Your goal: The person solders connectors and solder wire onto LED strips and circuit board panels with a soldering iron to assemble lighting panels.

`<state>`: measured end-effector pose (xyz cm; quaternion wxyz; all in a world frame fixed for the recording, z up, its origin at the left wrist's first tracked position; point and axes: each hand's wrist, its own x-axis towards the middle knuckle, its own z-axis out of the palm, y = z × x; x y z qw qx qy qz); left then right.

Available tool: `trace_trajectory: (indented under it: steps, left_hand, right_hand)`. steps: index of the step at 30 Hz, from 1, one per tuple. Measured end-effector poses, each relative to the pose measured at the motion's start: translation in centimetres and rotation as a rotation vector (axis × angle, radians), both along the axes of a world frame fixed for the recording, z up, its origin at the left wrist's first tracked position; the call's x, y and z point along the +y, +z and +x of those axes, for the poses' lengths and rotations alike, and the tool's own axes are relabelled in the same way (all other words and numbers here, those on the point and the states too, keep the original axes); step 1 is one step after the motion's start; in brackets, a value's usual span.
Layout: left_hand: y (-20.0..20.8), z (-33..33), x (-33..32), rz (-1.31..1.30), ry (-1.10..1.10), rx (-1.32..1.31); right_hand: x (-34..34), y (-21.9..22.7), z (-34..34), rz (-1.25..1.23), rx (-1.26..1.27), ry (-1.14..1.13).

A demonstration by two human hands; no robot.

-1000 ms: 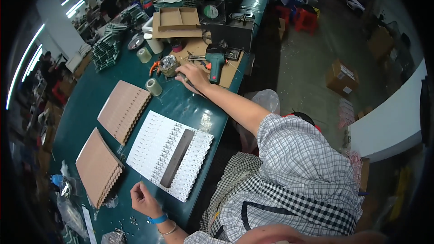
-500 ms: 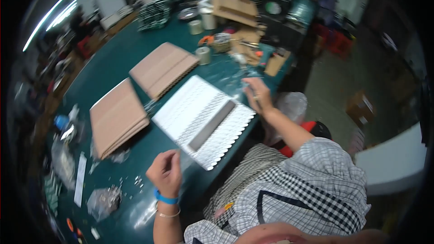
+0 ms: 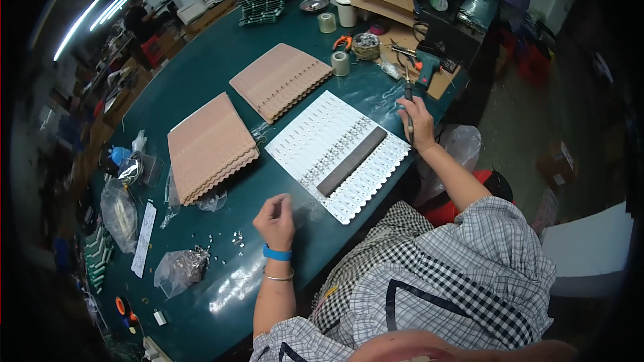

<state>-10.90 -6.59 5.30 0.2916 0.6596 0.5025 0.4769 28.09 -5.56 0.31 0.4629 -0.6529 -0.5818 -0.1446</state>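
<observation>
A white panel [image 3: 302,145] with rows of small parts and a scalloped near edge lies on the green table in front of me. Across it rests a dark grey bar [image 3: 352,162]. Beyond the panel's right corner, my right hand [image 3: 419,124] grips a soldering iron [image 3: 408,97] by its dark handle, the thin end pointing away from me. My left hand [image 3: 276,220] hovers left of the panel's near side, fingers curled into a pinch. Whatever it may hold is too small to make out.
Two stacks of brown boards, one at left [image 3: 208,147] and one farther back [image 3: 278,80], flank the panel. Small metal parts spill from a plastic bag [image 3: 178,271]. A green glue gun [image 3: 426,67], tape rolls [image 3: 340,64] and a tin [image 3: 366,47] sit at the far right.
The view has shifted, so the table's things sit farther right and higher in the picture. My right hand now clearly shows the soldering iron. My left hand stays curled near the panel.
</observation>
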Motion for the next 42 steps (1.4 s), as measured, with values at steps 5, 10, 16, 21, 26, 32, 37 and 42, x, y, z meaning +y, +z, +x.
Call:
trace_trajectory:
  steps: [5,10,16,21,26,32,37,42]
  left_hand:
    - [0.2,0.4,0.5,0.043,0.008,-0.014]
    - [-0.1,-0.2,1.1,0.017,0.061,-0.032]
    - [-2.1,-2.2,1.1,-0.001,0.238,0.028]
    - [-0.9,-1.0,1.1,0.015,0.259,0.114]
    - [-0.7,-1.1,1.4,-0.028,0.200,0.055]
    - [-1.5,-1.3,2.1,0.084,0.164,0.057]
    - [-1.6,-1.9,2.3,0.076,0.119,0.033]
    - [-1.9,-1.8,2.3,0.126,0.109,0.065]
  right_hand:
    - [0.0,0.0,0.3,-0.008,0.031,0.092]
    - [-0.7,0.6,0.4,-0.008,0.149,0.201]
    - [-1.2,1.3,0.0,-0.003,0.218,0.317]
    - [-1.5,1.0,0.4,0.038,0.209,0.363]
    - [-1.5,1.0,0.0,0.092,0.156,0.280]
    - [-0.6,0.2,0.1,0.126,0.120,0.222]
    - [-1.3,1.2,0.4,0.093,0.124,0.237]
    - [-1.9,0.8,0.4,0.096,0.156,0.227]
